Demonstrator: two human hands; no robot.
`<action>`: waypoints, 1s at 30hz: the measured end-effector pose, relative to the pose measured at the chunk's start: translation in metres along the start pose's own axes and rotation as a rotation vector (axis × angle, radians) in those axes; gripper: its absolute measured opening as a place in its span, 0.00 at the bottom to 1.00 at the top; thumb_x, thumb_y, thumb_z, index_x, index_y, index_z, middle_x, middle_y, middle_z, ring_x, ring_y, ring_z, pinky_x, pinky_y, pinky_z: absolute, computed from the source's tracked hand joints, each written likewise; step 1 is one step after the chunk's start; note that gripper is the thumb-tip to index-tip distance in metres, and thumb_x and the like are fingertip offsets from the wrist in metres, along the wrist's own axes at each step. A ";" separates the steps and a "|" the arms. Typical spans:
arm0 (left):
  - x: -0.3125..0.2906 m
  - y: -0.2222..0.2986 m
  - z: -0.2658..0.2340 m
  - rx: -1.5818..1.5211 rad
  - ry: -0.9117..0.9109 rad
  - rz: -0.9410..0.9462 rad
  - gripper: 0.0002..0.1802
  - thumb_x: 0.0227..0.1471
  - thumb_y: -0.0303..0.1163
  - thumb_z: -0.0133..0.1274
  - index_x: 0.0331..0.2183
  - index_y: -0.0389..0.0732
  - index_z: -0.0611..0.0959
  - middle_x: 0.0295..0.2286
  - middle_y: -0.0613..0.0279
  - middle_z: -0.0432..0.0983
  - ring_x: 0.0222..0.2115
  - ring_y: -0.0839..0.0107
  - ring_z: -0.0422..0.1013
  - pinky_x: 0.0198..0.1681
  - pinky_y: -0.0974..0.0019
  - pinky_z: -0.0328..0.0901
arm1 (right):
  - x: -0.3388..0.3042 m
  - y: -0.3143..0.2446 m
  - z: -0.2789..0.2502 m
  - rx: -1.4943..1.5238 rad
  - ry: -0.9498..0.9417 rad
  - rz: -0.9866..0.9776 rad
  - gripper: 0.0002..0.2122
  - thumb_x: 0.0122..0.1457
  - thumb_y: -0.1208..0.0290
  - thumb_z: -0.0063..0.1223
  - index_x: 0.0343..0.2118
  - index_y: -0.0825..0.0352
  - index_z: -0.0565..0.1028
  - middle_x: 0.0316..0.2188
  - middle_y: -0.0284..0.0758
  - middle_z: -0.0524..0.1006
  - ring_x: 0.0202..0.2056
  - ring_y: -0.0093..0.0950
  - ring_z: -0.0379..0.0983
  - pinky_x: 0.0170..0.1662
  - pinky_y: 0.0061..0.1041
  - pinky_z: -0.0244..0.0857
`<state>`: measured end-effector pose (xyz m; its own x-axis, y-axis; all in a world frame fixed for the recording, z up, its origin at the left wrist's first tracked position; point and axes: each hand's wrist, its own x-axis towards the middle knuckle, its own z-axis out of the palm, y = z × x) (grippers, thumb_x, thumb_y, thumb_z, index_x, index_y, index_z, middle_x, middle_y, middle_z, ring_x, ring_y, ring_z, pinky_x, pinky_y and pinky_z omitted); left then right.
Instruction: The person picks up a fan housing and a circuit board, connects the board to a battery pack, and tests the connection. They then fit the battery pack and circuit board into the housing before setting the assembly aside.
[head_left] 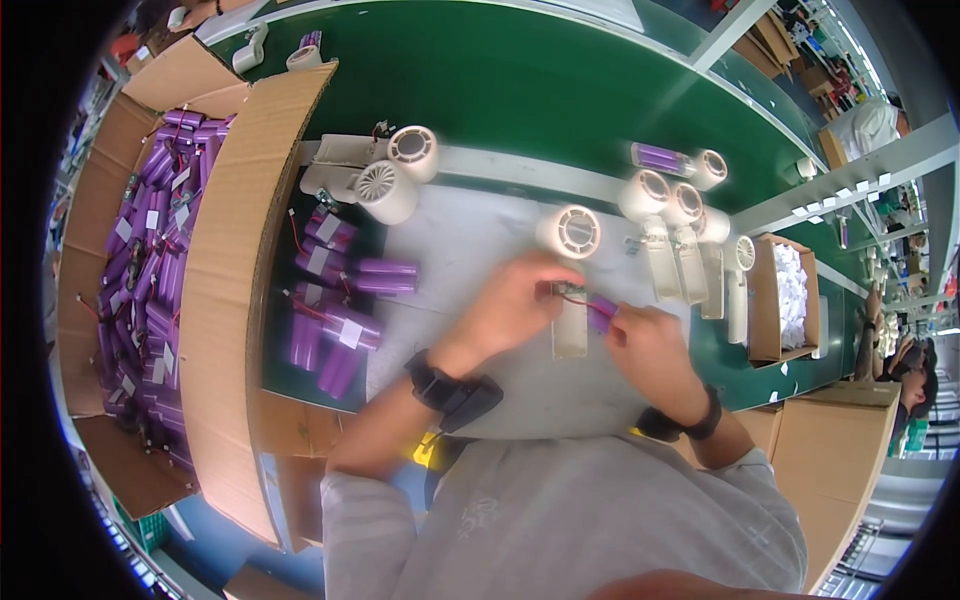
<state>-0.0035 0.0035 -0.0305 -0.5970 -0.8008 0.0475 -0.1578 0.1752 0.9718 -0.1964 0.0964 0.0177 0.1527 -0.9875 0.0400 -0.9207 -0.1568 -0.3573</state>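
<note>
In the middle of the bench lies a white handheld-fan housing, its round head [576, 232] away from me and its handle shell [570, 338] toward me. Over the handle, my left hand [520, 308] is closed, pinching a small circuit board [566, 289] with a red wire. My right hand [648, 352] grips a purple battery pack [601, 313], mostly hidden by the fingers, just right of the handle. The wire runs from the board toward this battery. Both hands are slightly blurred.
At left stands a cardboard box [222, 300] full of purple batteries. Loose battery packs [345, 325] lie beside it. Fan housings [385, 192] rest at the back left, and several more fans [683, 203] sit at the right. Farther right is a small box [812, 300] of white pieces.
</note>
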 end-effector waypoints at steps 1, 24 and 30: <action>0.000 0.000 0.001 -0.007 -0.001 0.002 0.19 0.42 0.16 0.53 0.39 0.42 0.85 0.32 0.62 0.77 0.28 0.73 0.72 0.34 0.70 0.68 | 0.000 0.001 0.001 0.006 0.004 0.006 0.04 0.46 0.80 0.56 0.23 0.70 0.71 0.22 0.44 0.74 0.27 0.44 0.72 0.31 0.39 0.67; -0.002 -0.001 -0.009 -0.083 -0.028 -0.023 0.19 0.45 0.15 0.53 0.40 0.42 0.84 0.36 0.66 0.77 0.29 0.80 0.69 0.34 0.76 0.65 | 0.002 0.006 0.005 0.244 0.022 0.032 0.04 0.55 0.79 0.52 0.30 0.72 0.70 0.32 0.47 0.71 0.32 0.50 0.70 0.35 0.41 0.66; -0.001 0.005 -0.012 -0.062 -0.035 -0.059 0.19 0.45 0.16 0.53 0.41 0.42 0.84 0.37 0.67 0.76 0.29 0.81 0.69 0.34 0.76 0.65 | 0.004 0.013 -0.003 0.272 -0.025 0.024 0.04 0.54 0.80 0.50 0.31 0.72 0.68 0.33 0.48 0.69 0.33 0.50 0.69 0.35 0.41 0.64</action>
<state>0.0060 -0.0014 -0.0230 -0.6157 -0.7878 -0.0175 -0.1450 0.0915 0.9852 -0.2092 0.0898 0.0161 0.1435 -0.9896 0.0069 -0.7946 -0.1194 -0.5953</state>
